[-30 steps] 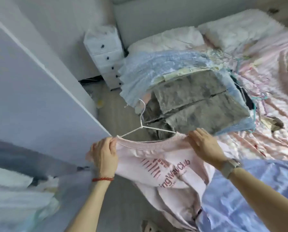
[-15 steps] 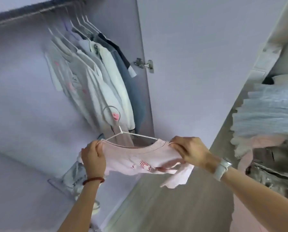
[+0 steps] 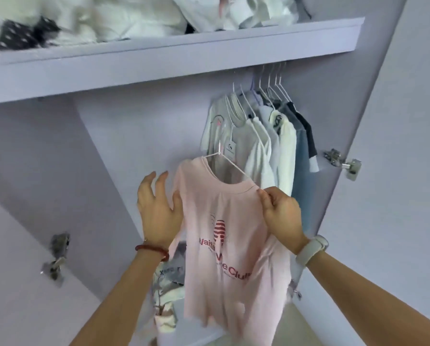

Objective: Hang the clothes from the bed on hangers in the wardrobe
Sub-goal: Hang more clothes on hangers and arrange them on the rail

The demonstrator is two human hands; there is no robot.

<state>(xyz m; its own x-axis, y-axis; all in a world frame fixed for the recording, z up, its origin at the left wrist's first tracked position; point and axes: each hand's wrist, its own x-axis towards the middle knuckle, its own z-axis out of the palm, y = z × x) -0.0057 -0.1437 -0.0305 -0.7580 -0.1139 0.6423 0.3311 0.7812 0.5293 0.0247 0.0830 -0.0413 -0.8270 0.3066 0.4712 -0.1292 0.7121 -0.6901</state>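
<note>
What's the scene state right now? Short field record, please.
held item: pink T-shirt on a white wire hanger
right hand: pinches the shirt's shoulder at the collar
left hand: fingers spread, beside the shirt's other sleeve
hanger hook: not on the rail yet
hung clothes: at the right end of the rail
shelf: above the rail, piled with light fabrics

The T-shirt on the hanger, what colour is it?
Pale pink T-shirt with red lettering, clearest in the head view.
</note>
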